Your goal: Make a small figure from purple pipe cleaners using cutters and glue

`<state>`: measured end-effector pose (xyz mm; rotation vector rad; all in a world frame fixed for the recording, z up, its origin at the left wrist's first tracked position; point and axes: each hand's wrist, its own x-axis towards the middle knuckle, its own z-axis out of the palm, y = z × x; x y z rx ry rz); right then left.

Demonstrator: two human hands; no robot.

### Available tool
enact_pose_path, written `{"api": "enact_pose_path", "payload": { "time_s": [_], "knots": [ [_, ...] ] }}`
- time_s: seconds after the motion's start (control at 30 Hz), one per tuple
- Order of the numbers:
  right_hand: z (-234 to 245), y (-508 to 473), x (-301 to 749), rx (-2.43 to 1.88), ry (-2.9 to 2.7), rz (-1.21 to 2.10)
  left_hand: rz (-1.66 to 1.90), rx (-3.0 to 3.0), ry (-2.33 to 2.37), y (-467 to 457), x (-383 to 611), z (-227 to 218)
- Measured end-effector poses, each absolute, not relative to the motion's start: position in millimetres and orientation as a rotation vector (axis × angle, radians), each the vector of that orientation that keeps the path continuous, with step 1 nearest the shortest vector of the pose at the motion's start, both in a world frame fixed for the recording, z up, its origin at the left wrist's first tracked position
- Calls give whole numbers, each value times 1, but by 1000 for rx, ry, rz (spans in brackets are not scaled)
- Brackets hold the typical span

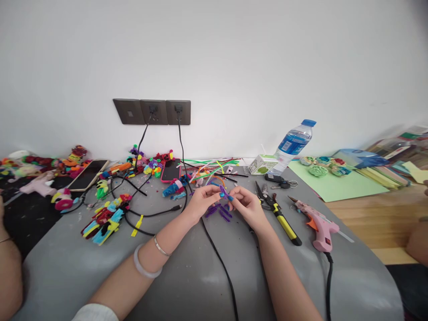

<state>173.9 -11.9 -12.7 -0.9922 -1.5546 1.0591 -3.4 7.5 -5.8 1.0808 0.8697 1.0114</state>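
Note:
My left hand point(201, 201) and my right hand point(245, 204) meet above the middle of the grey table cover point(187, 276). Both pinch a small purple pipe-cleaner figure point(221, 206) with a blue tip between their fingertips. Its purple legs hang down toward the table. My left wrist wears a pale bangle and a thin metal bracelet. A black cable point(219, 261) runs on the table under my hands.
Yellow-handled cutters point(279, 216) and a pink glue gun point(317, 225) lie right of my hands. A water bottle point(291, 145), a small carton point(262, 164), keys and green paper point(337, 187) sit behind. Colourful pipe-cleaner pieces, two phones point(88, 174) and cables crowd the left. Other people's arms show at both edges.

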Motion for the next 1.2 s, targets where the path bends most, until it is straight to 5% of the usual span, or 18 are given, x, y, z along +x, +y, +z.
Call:
{"api": "enact_pose_path", "payload": {
  "time_s": [1.2],
  "knots": [
    [-20,-7,175,-1059,-1543,838,1022,1099,809,7,0,-4]
  ]
}}
